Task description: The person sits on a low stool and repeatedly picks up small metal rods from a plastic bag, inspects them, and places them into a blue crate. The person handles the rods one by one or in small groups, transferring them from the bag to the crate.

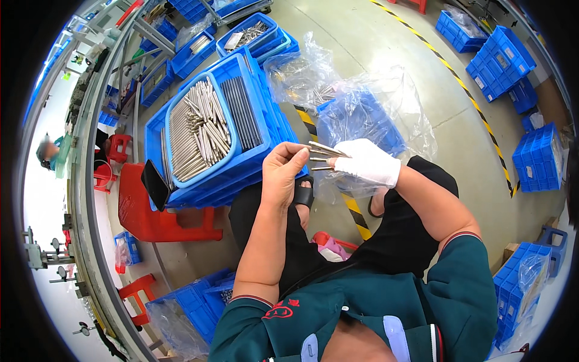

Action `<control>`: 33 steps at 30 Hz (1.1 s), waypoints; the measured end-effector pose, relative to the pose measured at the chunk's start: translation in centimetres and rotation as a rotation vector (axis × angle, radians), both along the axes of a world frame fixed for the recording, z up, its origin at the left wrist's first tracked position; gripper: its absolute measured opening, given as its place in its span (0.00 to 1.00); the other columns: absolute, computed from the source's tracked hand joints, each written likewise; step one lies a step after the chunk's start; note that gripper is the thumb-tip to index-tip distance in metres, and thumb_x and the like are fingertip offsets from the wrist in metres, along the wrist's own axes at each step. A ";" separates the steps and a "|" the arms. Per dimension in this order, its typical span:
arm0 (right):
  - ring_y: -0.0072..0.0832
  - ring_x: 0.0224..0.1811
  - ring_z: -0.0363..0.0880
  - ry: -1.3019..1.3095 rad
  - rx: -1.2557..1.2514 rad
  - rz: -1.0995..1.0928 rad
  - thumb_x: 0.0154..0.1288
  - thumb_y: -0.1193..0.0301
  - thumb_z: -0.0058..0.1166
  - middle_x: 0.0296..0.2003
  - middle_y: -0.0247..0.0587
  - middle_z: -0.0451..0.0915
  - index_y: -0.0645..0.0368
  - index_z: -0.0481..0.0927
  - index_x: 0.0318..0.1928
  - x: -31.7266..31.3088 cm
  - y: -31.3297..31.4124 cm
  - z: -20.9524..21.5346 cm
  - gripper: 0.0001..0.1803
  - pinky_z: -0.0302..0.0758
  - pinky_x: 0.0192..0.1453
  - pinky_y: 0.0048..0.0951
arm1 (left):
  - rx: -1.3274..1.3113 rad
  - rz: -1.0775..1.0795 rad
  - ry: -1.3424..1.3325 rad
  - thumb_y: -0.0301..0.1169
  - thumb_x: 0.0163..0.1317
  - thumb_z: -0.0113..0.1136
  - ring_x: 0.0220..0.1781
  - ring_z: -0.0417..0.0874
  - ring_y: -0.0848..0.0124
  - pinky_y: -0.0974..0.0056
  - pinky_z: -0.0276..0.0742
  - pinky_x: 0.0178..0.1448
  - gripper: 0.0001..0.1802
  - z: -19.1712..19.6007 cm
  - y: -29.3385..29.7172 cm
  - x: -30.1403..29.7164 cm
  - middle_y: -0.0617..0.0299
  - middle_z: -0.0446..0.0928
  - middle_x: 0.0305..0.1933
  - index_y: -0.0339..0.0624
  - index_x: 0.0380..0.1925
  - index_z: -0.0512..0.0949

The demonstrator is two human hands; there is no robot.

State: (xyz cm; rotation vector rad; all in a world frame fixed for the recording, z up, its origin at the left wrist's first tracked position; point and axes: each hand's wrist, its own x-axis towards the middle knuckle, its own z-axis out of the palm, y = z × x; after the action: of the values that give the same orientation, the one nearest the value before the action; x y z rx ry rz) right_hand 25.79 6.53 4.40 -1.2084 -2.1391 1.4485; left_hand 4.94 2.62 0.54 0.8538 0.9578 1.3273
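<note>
Pinching thin metal rods between bare left hand fingers, gloved right hand (white) gripping them

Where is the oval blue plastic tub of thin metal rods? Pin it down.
Left of centre in the head view, the oval blue plastic tub sits in stacked blue crates on a red stool, beyond the left hand.

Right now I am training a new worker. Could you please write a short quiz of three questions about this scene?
1. True or false: the right hand wears a white glove.
2. What do both hands hold between them? A) metal rods B) a plastic bag C) a red stool
3. Fill in: the crate in front of the left hand has the colour ____.

Key: 1 true; 2 A; 3 blue.
</note>
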 end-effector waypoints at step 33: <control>0.30 0.26 0.71 -0.002 0.031 0.019 0.63 0.55 0.52 0.23 0.44 0.75 0.63 0.78 0.33 0.0 0.0 -0.4 0.21 0.69 0.34 0.31 | -0.139 -0.149 -0.273 0.29 0.62 0.60 0.26 0.71 0.75 0.72 0.67 0.32 0.07 -0.3 0.4 0.0 0.62 0.76 0.28 0.36 0.33 0.78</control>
State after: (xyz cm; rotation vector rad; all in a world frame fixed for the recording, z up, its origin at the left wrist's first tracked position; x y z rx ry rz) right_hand 25.78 6.54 3.99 -1.1826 -2.1718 1.4170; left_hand 4.97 2.97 0.20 0.6073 0.7479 1.1980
